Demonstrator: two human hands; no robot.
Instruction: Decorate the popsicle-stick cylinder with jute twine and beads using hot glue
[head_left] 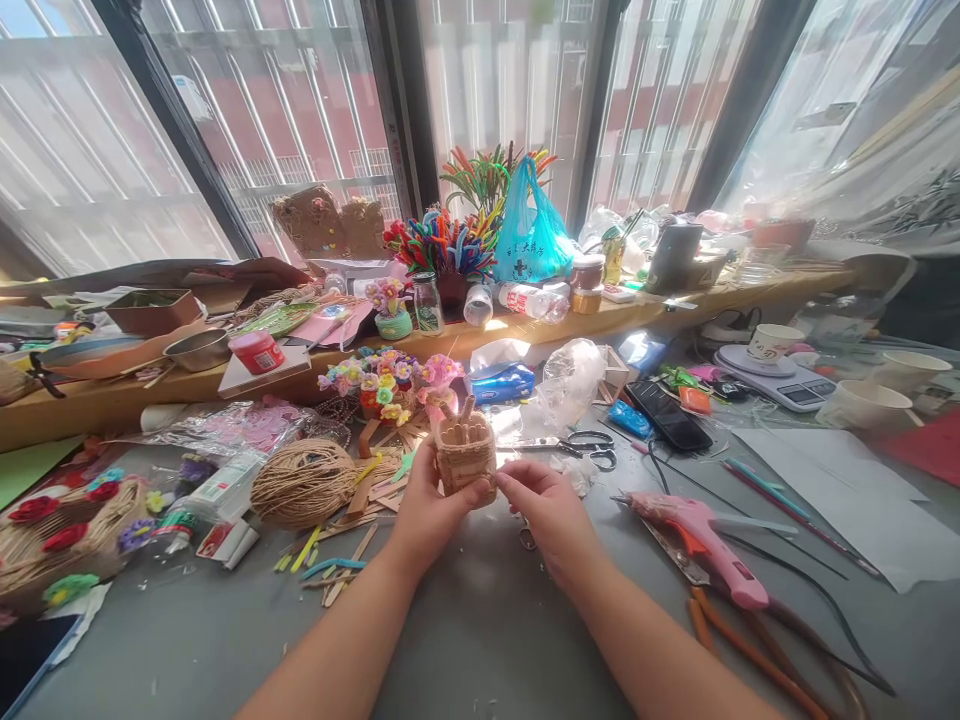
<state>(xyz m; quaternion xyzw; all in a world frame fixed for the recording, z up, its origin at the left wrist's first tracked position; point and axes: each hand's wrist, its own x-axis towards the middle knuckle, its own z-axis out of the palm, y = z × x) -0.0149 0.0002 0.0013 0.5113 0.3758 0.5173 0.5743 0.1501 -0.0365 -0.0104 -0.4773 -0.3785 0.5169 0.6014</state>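
Note:
My left hand (433, 505) is wrapped round a small tan craft basket (465, 462) made of twine and wooden sticks, held upright above the table. Its thumb lies across the front, and short stick ends show inside the top. At the basket's lower right edge, my right hand (545, 510) pinches thumb and forefinger together; what is between them is too small to make out. Just behind the hands lie black-handled scissors (592, 449). Left of the basket sit a ball of jute twine (304, 482) and loose wooden sticks (364, 545).
A pink hot glue gun (709, 540) with its cable lies on the right, near white paper (832, 490) and a phone (667, 415). Pipe-cleaner flowers (375, 375) stand behind. A cluttered ledge (360, 345) runs under the windows, carrying a blue plastic bag (531, 235).

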